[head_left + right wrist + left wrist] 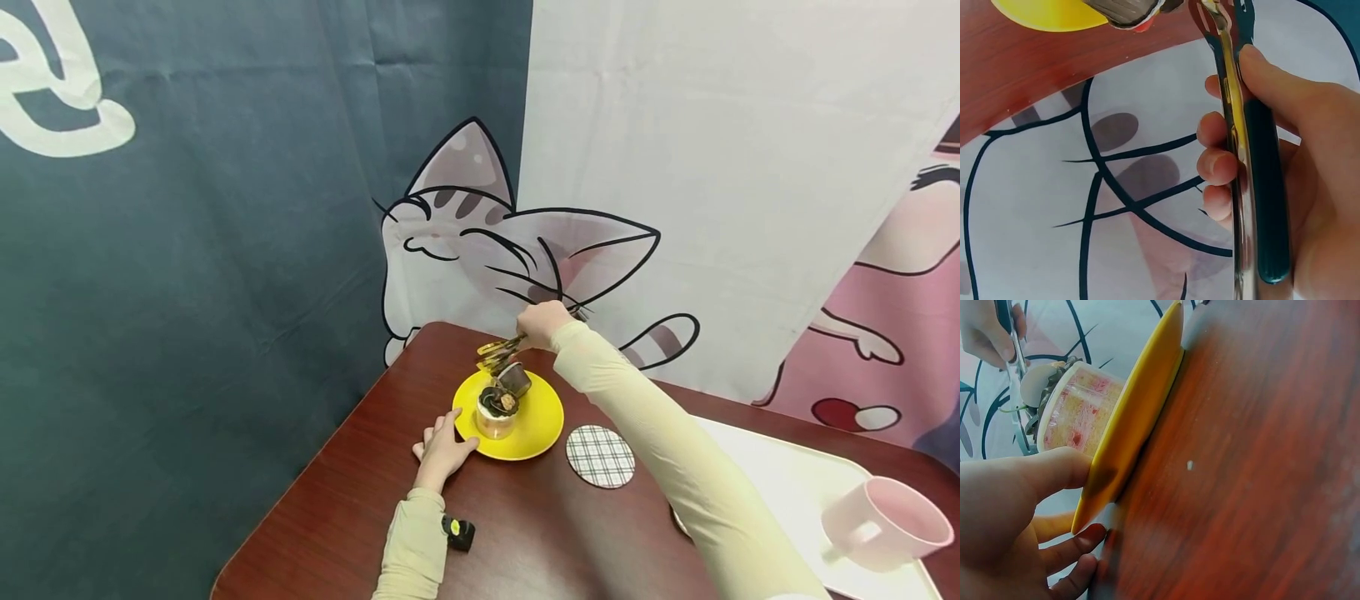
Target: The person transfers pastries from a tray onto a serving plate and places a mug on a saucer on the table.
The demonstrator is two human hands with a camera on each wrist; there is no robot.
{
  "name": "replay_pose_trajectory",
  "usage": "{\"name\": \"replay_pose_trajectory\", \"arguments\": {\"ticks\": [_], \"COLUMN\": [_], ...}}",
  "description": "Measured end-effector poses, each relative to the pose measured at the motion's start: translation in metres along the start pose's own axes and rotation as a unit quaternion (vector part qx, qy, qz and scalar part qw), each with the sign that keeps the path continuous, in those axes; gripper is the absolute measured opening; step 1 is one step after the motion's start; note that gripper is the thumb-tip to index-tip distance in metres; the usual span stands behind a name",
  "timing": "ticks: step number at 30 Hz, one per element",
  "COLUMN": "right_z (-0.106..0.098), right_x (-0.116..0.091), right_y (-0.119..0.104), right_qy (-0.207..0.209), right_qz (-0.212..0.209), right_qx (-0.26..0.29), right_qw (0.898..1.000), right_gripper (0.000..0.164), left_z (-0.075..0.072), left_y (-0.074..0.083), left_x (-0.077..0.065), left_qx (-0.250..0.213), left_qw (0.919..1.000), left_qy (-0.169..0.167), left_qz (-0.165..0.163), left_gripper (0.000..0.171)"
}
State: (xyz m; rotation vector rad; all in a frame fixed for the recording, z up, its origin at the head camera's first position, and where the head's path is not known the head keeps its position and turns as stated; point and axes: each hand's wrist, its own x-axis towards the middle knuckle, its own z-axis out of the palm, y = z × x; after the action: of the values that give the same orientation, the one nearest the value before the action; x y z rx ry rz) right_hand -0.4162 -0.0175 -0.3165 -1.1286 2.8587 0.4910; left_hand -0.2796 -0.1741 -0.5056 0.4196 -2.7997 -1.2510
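Note:
A yellow plate (536, 429) stands on the table. My left hand (444, 454) holds its near-left rim, thumb on top and fingers below, as the left wrist view shows. On the plate a clear cup of layered cake (1082, 406) stands upright, topped with dark pieces. Behind it, a dark brown ridged cupcake (514, 379) leans at a tilt. My right hand (543, 323) grips metal tongs (1266, 194) with dark green handle panels. Their tips point down above the plate's far side, close to the cupcake; whether they touch it I cannot tell.
Right of the plate lies a round checked coaster (600, 457). Farther right, partly behind my right sleeve, a cream tray (810, 462) bears a pink mug (885, 523). The brown table's (337, 483) left edge runs beside my left arm. Cat-printed curtains (465, 233) hang behind.

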Motion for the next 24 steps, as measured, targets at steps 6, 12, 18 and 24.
{"name": "replay_pose_trajectory", "arguments": {"ticks": [6,12,18,24], "right_z": [0.003,0.004,0.006,0.011], "right_x": [0.001,0.001,0.000,0.002], "right_y": [0.004,0.006,0.010,0.009], "right_qy": [0.004,0.002,0.015,0.007], "right_qz": [0.009,0.024,0.025,0.022], "right_qx": [-0.001,0.002,-0.004,0.008], "right_qw": [1.000,1.000,1.000,1.000], "right_gripper": [0.034,0.021,0.020,0.020], "left_z": [0.001,0.003,0.004,0.004], "left_y": [0.001,-0.001,-0.001,0.000], "left_x": [0.000,0.002,0.003,0.004], "left_qx": [-0.005,-0.002,0.003,0.000], "left_qw": [1.0000,1.0000,1.0000,1.0000], "left_qy": [0.001,-0.001,0.000,0.000], "left_qz": [-0.001,-0.002,-0.004,-0.005], "left_gripper": [0.066,0.066,0.066,0.066]}}
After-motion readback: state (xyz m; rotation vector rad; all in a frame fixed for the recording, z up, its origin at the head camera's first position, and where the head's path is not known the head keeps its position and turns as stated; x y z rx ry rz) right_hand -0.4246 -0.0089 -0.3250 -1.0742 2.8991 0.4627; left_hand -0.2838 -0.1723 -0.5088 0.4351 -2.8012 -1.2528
